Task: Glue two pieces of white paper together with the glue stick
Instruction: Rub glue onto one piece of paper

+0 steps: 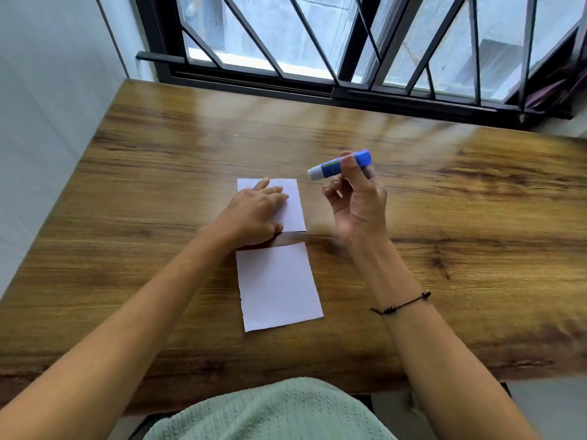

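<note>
Two white paper pieces lie on the wooden table (444,217), one behind the other with a narrow gap between them. My left hand (254,214) lies flat with straight fingers on the far paper (293,208), covering its left part. The near paper (278,287) lies bare. My right hand (355,198) is raised above the table to the right of the far paper and grips a blue and white glue stick (340,164) between thumb and fingers. The stick is tilted, its whitish end pointing left and down.
The table's far edge meets a window with black metal bars (349,42). A white wall (47,122) runs along the left edge. A dark bundle (552,90) sits at the far right corner. My pale green clothing (270,411) shows at the near edge.
</note>
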